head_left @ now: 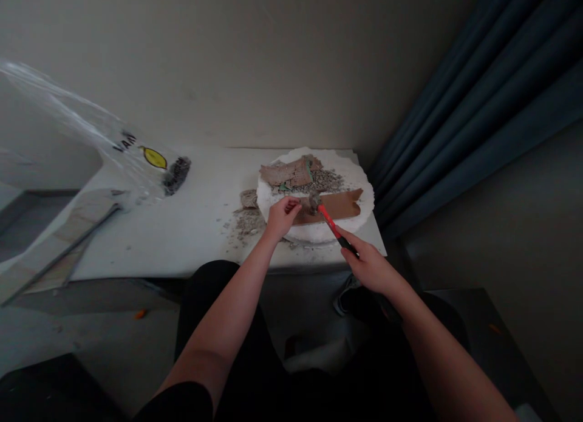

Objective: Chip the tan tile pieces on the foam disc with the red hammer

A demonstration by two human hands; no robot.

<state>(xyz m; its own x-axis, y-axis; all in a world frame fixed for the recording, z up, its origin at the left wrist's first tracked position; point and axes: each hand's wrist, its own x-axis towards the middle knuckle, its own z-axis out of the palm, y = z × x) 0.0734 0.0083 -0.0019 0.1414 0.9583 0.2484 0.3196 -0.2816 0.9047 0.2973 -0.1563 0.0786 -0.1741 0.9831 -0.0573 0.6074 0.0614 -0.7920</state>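
A brown tile piece (339, 205) lies across a round white foam block (359, 194) on a low white table. My left hand (282, 215) is closed on the tile's left end, holding it down. My right hand (370, 265) grips the red and black handle of a small hammer (325, 215). The hammer's metal head rests on the tile just right of my left fingers. More broken tile pieces (291, 172) and grey rubble (325, 180) sit on the far part of the foam.
Crumbs and a tile fragment (248, 198) lie on the white table (200, 215) left of the foam. A clear plastic bag (113, 149) with a yellow label lies at the table's left. Long tile strips (54, 243) lean at the far left. Dark blue curtain (478, 106) hangs at right.
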